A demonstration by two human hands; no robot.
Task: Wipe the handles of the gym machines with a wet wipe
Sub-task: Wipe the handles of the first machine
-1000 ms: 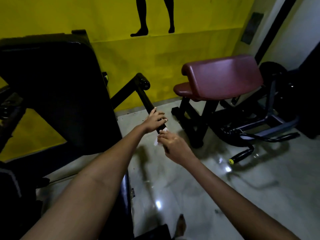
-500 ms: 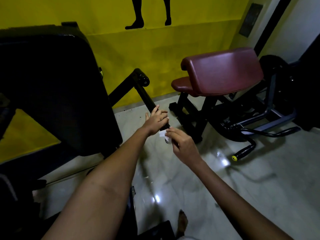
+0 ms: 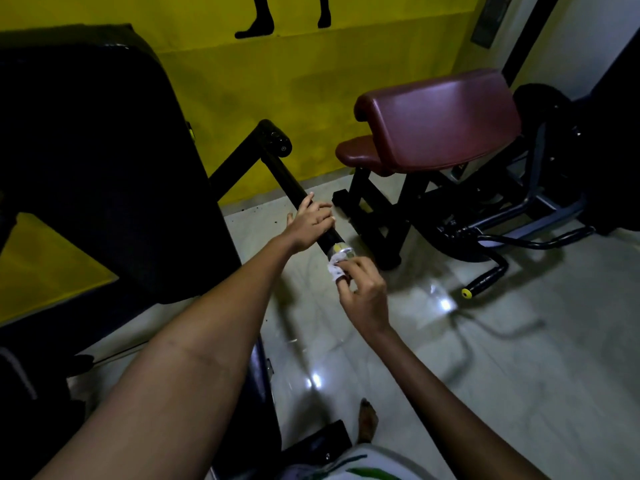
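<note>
A black handle bar [image 3: 287,178] of the gym machine slants from a round joint down toward me and ends in a shiny metal cap [image 3: 341,251]. My left hand [image 3: 310,221] grips the bar just above that cap. My right hand [image 3: 363,289] pinches a crumpled white wet wipe [image 3: 335,268] between thumb and fingers, and the wipe touches the underside of the cap.
A large black padded seat back [image 3: 104,161] fills the left. A maroon padded bench [image 3: 440,119] on a black frame stands to the right, with a curved bar tipped by a yellow cap [image 3: 466,293] on the glossy floor. A yellow wall is behind. My bare foot [image 3: 367,420] shows below.
My left hand has slid a little up the bar, baring the metal end cap. My right hand has drawn the wipe down to the cap's end.
</note>
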